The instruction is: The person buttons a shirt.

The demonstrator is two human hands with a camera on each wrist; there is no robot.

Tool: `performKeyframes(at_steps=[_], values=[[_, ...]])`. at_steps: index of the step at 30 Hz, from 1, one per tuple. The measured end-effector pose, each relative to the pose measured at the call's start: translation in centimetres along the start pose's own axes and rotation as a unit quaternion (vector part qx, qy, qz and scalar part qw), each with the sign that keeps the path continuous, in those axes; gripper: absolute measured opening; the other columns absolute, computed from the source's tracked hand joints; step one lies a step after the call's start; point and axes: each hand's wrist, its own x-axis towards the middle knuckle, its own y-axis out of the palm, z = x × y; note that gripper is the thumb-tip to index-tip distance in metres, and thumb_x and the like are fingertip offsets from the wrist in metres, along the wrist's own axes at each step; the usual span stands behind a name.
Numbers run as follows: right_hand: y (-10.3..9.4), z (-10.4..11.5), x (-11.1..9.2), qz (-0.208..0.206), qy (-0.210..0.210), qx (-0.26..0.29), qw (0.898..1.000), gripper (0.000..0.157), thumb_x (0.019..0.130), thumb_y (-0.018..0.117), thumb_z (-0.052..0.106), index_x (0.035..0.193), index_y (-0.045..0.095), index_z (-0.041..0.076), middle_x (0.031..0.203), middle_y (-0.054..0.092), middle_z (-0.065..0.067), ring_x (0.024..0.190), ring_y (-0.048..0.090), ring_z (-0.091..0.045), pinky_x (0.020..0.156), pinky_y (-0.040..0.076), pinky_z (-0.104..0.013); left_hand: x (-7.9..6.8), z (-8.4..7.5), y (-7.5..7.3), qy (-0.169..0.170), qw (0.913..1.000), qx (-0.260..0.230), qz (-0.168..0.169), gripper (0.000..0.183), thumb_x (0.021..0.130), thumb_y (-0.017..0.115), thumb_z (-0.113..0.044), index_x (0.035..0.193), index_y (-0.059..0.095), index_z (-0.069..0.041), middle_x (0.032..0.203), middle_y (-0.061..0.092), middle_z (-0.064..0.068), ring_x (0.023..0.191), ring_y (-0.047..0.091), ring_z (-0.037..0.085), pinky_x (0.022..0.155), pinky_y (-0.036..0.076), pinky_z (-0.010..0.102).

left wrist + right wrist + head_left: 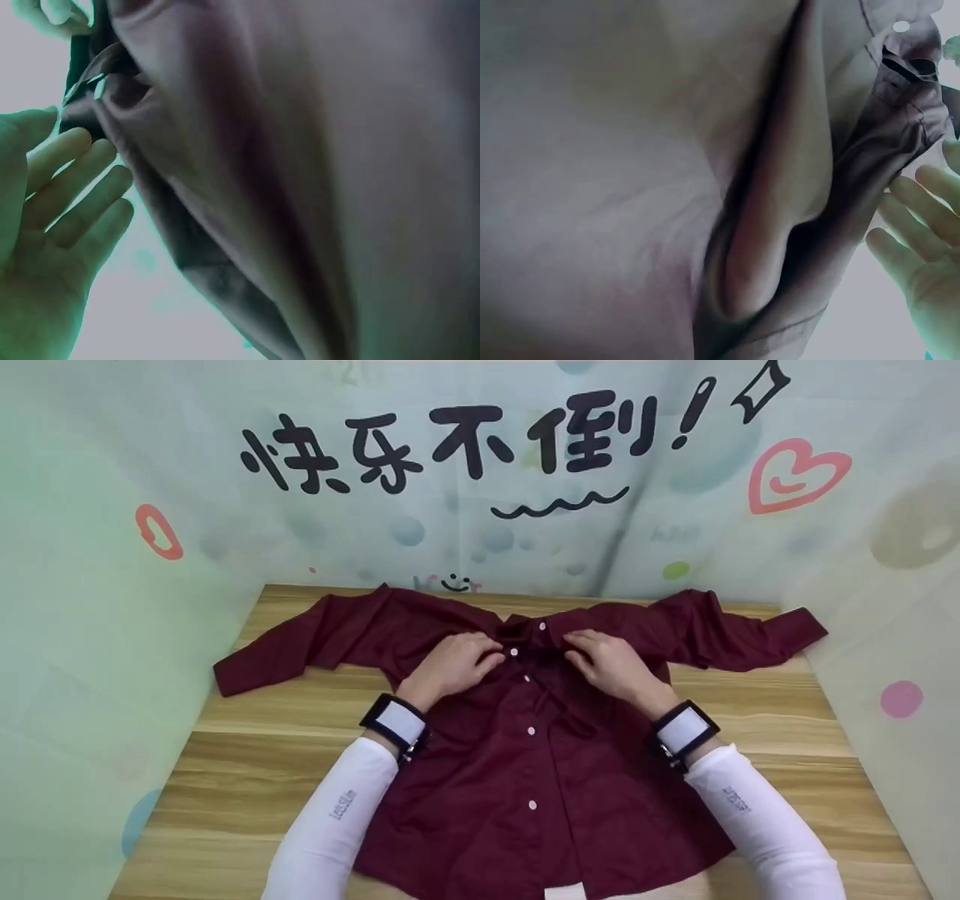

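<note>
A dark maroon button-up shirt (480, 750) lies front side up, sleeves spread to both sides, white buttons down its middle. Just left of the open collar, my left hand (457, 661) rests at the upper chest, thumb and fingertips pointing toward the placket. My right hand (611, 661) mirrors it right of the collar, fingertips on the cloth. Up close in the left wrist view, the left fingers (90, 195) are extended and spread beside the cloth edge. The right fingers (922, 217) also lie relaxed along the cloth edge in the right wrist view.
Under the shirt is a wood-grain table (262, 765). Pale printed cloth walls (480, 547) enclose it at the back and both sides. A small white piece (565, 892) shows at the shirt's hem.
</note>
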Motion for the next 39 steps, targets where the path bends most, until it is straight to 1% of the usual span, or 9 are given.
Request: performKeyframes(at_steps=[3, 7, 11, 14, 21, 27, 30, 34, 39], values=[[0.4, -0.2, 0.8, 0.041, 0.017, -0.005, 0.999, 0.041, 0.103, 0.061, 0.018, 0.136, 0.061, -0.008, 0.138, 0.06, -0.024, 0.128, 0.058, -0.041, 0.106, 0.046, -0.052, 0.6, 0.1, 0.6, -0.015, 0.9982, 0.009, 0.058, 0.045, 0.107, 0.053, -0.036, 0.134, 0.066, -0.003, 0.132, 0.066, 0.014, 0.125, 0.061, 0.028, 0.107, 0.046, 0.039], [0.7, -0.7, 2.1, 0.088, 0.038, -0.007, 0.995, 0.048, 0.104, 0.059, 0.019, 0.142, 0.053, -0.01, 0.148, 0.05, -0.026, 0.136, 0.049, -0.041, 0.11, 0.042, -0.052, 1.7, 0.5, 1.3, -0.051, 0.9912, 0.016, 0.121, 0.058, 0.106, 0.051, -0.044, 0.147, 0.055, -0.003, 0.148, 0.055, 0.016, 0.138, 0.05, 0.03, 0.114, 0.038, 0.039], [1.1, -1.3, 3.7, 0.136, 0.075, -0.007, 0.988, 0.059, 0.105, 0.058, 0.025, 0.149, 0.042, -0.01, 0.158, 0.036, -0.027, 0.146, 0.036, -0.04, 0.116, 0.034, -0.05, 2.8, 1.1, 1.9, -0.088, 0.982, 0.027, 0.165, 0.067, 0.104, 0.053, -0.048, 0.155, 0.043, -0.005, 0.158, 0.043, 0.016, 0.146, 0.04, 0.029, 0.118, 0.033, 0.037], [1.5, -1.7, 5.1, 0.17, 0.103, -0.007, 0.98, 0.066, 0.106, 0.055, 0.031, 0.154, 0.033, -0.009, 0.162, 0.026, -0.027, 0.151, 0.025, -0.041, 0.121, 0.025, -0.051, 3.4, 1.7, 2.3, -0.109, 0.9764, 0.035, 0.183, 0.074, 0.102, 0.057, -0.049, 0.158, 0.036, -0.005, 0.163, 0.034, 0.016, 0.15, 0.031, 0.031, 0.121, 0.027, 0.038], [2.9, -2.7, 7.7, 0.217, 0.167, -0.011, 0.962, 0.072, 0.108, 0.046, 0.04, 0.161, 0.019, -0.002, 0.168, 0.01, -0.024, 0.155, 0.009, -0.04, 0.123, 0.012, -0.057, 4.4, 2.5, 2.7, -0.147, 0.9699, 0.027, 0.192, 0.086, 0.097, 0.061, -0.055, 0.161, 0.029, -0.006, 0.168, 0.02, 0.015, 0.156, 0.015, 0.031, 0.125, 0.015, 0.046], [3.3, -3.2, 8.1, 0.21, 0.193, -0.009, 0.958, 0.073, 0.109, 0.044, 0.041, 0.16, 0.017, -0.004, 0.167, 0.007, -0.025, 0.155, 0.007, -0.04, 0.122, 0.01, -0.059, 4.1, 1.8, 2.8, -0.145, 0.9726, 0.025, 0.18, 0.083, 0.1, 0.06, -0.051, 0.16, 0.028, -0.003, 0.168, 0.018, 0.018, 0.156, 0.013, 0.033, 0.125, 0.014, 0.048], [3.2, -2.8, 7.6, 0.203, 0.185, -0.013, 0.961, 0.073, 0.109, 0.044, 0.041, 0.159, 0.018, -0.006, 0.167, 0.009, -0.026, 0.155, 0.008, -0.039, 0.123, 0.011, -0.058, 3.0, 0.9, 2.4, -0.132, 0.9763, 0.025, 0.17, 0.077, 0.103, 0.057, -0.047, 0.159, 0.03, -0.002, 0.167, 0.021, 0.019, 0.155, 0.016, 0.034, 0.124, 0.015, 0.048], [2.5, -1.4, 6.5, 0.187, 0.147, -0.029, 0.971, 0.07, 0.109, 0.046, 0.037, 0.158, 0.023, -0.007, 0.166, 0.015, -0.025, 0.155, 0.012, -0.039, 0.123, 0.014, -0.057, 0.9, -0.4, 1.5, -0.095, 0.9825, 0.019, 0.159, 0.07, 0.105, 0.054, -0.046, 0.155, 0.039, 0.0, 0.163, 0.031, 0.02, 0.152, 0.026, 0.032, 0.123, 0.02, 0.048], [2.2, -0.2, 4.7, 0.184, 0.093, -0.026, 0.978, 0.062, 0.109, 0.047, 0.03, 0.155, 0.032, -0.007, 0.165, 0.022, -0.024, 0.154, 0.018, -0.037, 0.122, 0.018, -0.055, -1.3, -1.9, 1.8, -0.052, 0.9859, 0.033, 0.155, 0.062, 0.101, 0.061, -0.044, 0.146, 0.054, -0.002, 0.155, 0.046, 0.017, 0.147, 0.038, 0.031, 0.121, 0.028, 0.042]])
